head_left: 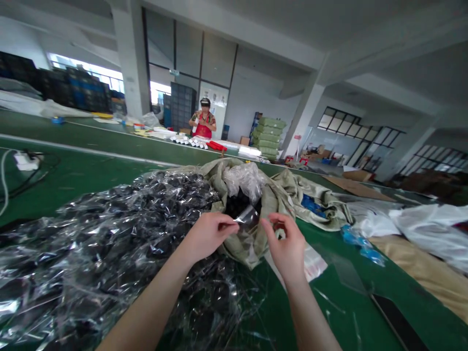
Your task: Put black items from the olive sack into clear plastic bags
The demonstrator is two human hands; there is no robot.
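Observation:
My left hand [211, 235] is closed, thumb and fingertips pinching the edge of a small clear plastic bag [249, 215]. The bag shines and sticks out to the right, over the mouth of an open sack. My right hand [287, 243] is just right of it, thumb and fingers curved and apart, not touching the bag. Below both hands the olive woven sack [268, 209] gapes, with dark items inside and crumpled clear film [245, 180] at its rim. Left of my left hand spreads a big heap of black items in clear wrappers [146, 219]; their kind cannot be made out.
A green tabletop [321, 302] carries everything. To the right are a second sack with blue contents [312, 204], blue plastic film [361, 246] and a dark flat phone-like object [397, 321]. A charger with cables [27, 161] lies far left. Another person [204, 122] stands across the table.

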